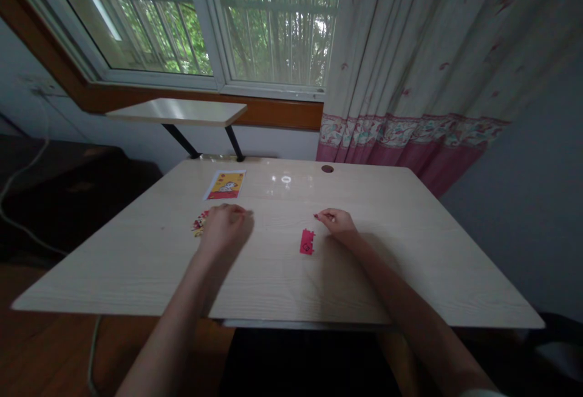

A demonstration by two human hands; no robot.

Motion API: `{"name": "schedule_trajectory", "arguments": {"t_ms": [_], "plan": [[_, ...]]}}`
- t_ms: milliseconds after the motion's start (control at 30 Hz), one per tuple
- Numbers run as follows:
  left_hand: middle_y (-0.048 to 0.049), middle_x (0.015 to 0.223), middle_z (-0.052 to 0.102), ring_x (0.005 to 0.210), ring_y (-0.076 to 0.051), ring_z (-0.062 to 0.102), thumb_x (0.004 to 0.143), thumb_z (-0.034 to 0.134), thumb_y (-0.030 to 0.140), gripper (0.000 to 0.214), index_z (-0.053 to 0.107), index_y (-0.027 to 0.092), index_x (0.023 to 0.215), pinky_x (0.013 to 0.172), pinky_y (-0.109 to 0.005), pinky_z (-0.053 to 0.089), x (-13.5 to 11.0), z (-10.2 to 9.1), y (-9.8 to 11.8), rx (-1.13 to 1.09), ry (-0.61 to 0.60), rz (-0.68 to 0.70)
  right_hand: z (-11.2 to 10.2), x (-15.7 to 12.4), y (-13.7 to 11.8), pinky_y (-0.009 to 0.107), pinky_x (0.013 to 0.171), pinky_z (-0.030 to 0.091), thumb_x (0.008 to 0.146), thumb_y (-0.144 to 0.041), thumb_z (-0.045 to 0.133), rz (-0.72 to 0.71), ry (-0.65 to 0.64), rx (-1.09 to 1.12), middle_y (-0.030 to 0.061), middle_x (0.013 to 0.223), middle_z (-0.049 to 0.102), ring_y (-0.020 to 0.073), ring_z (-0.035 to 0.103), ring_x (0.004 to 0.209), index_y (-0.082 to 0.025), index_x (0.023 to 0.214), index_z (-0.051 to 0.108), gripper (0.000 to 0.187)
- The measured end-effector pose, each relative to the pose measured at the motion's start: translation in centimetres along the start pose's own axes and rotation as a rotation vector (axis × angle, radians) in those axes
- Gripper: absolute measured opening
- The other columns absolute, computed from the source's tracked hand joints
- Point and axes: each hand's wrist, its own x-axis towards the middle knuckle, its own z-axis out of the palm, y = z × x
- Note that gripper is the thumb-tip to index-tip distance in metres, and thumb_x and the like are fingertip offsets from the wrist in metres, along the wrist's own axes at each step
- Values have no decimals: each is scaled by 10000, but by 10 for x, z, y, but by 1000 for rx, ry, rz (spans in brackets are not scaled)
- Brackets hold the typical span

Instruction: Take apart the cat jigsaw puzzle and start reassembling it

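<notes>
My left hand lies on the pale wooden table, fingers curled over a pile of small red and yellow pieces that shows at its left side. My right hand rests on the table to the right, fingers pinched on a tiny red piece I can hardly make out. A pink-red jigsaw-like piece lies flat just left of and below the right hand, not touched. A yellow and red picture card lies farther back, beyond the left hand.
A round cable hole sits at the table's far edge. A small raised shelf stands behind the table under the window. A curtain hangs at the right. A cord runs at the left.
</notes>
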Motion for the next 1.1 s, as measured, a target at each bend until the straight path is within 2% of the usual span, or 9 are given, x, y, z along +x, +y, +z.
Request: {"name": "schedule_trajectory", "arguments": {"t_ms": [100,200,367,533,700,833,967,1033,1100], "plan": [[-67,749,658,669,-182,547,735,574,314,194,679,154,768,629,-298,388,4,32,40,-2,-87,15,1,1,-2,265,619,430,744,-460,568,83,-32,332,59,727,676,148,576,646,-151,796,682,333],[-50,746,669,629,-145,534,740,567,379,277,678,140,823,579,-247,384,7,65,73,-192,-263,83,2,1,-5,248,571,402,679,-522,616,116,-90,496,34,659,640,123,532,592,-148,766,670,388],[-36,645,631,570,-118,508,696,591,354,245,651,118,724,534,-217,360,16,92,97,-376,-282,101,2,-1,-10,221,493,305,580,-566,695,197,-142,653,-23,561,533,75,409,500,-152,702,630,437],[-47,656,646,593,-120,537,660,588,289,171,631,124,665,578,-223,390,23,84,91,-526,-317,25,-6,-6,-13,212,496,314,555,-667,680,224,-243,1117,-48,592,455,63,343,494,-186,701,528,525],[-14,558,600,503,-95,474,657,571,256,151,624,123,607,505,-206,339,22,87,66,-378,-660,41,-15,-14,-9,224,541,366,447,-795,610,62,-606,1506,-69,576,319,77,321,520,-198,609,386,657],[-3,600,594,555,-104,493,677,543,216,123,634,135,663,538,-209,342,21,94,55,-52,-600,160,-12,-16,2,206,512,310,425,-781,637,-47,-804,1634,-62,577,337,83,299,527,-197,595,388,657],[-19,652,572,596,-130,495,708,572,301,219,640,136,835,570,-233,350,19,94,60,160,-520,281,-9,-16,9,206,507,312,451,-762,650,-225,-986,1665,-60,555,338,82,312,519,-188,570,392,640],[-36,703,571,662,-154,513,683,607,296,228,634,139,846,618,-249,365,18,94,64,221,-527,355,-11,-17,7,207,498,321,463,-739,670,-285,-1032,1639,-61,533,327,79,319,505,-182,545,381,633],[-41,730,566,715,-171,523,657,620,254,177,626,152,802,651,-256,366,17,96,66,262,-542,404,-14,-18,1,203,488,320,522,-658,715,-249,-990,1584,-63,512,310,77,309,490,-176,526,365,595]]}}
